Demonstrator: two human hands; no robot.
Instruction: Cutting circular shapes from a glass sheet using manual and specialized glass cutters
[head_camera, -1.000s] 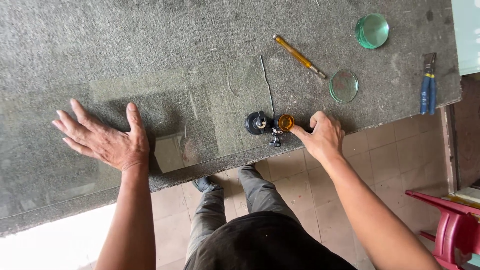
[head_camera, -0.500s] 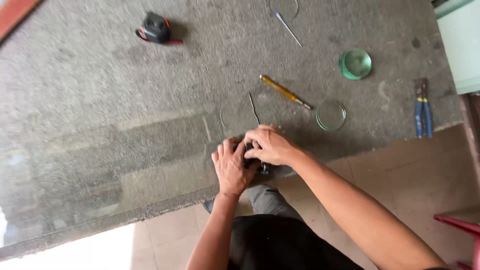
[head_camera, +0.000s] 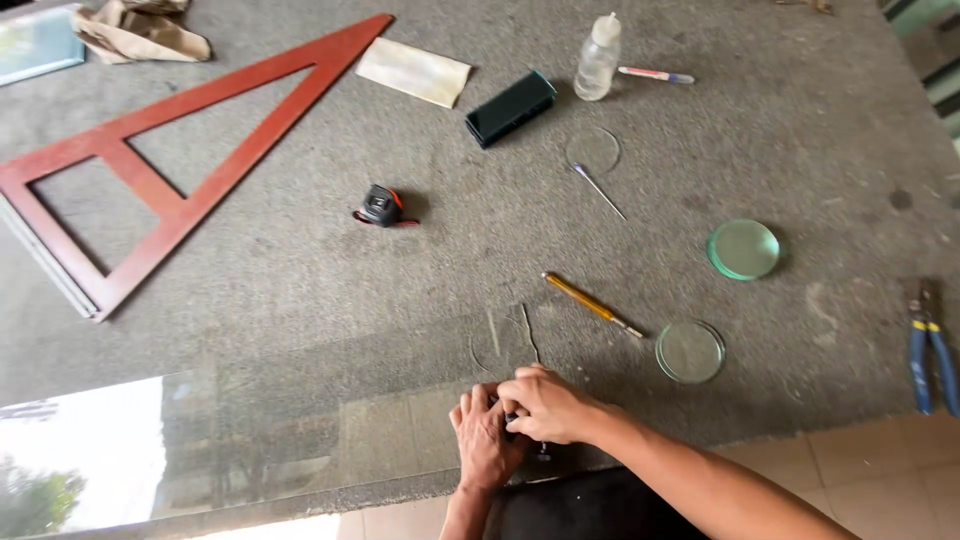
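My left hand (head_camera: 484, 442) and my right hand (head_camera: 552, 405) are pressed together at the near edge of the grey table (head_camera: 300, 260). Both close on a small dark tool (head_camera: 512, 416), which is almost wholly hidden by the fingers. They rest on a clear glass sheet (head_camera: 300, 420) that reflects sky at its left end. A faint scored circle (head_camera: 498, 342) shows in the glass just beyond my hands. A yellow-handled glass cutter (head_camera: 590, 303) lies to the right of it.
Round glass discs (head_camera: 688, 351) (head_camera: 743, 249) (head_camera: 593, 150) lie to the right. Blue pliers (head_camera: 930, 345) sit at the right edge. Farther back are a tape measure (head_camera: 380, 206), a red wooden triangle (head_camera: 170, 160), a dark block (head_camera: 510, 108) and a squeeze bottle (head_camera: 598, 58).
My left hand left its flat spot on the glass and joined my right hand on the small tool. The view has tilted up, showing more of the table's far side.
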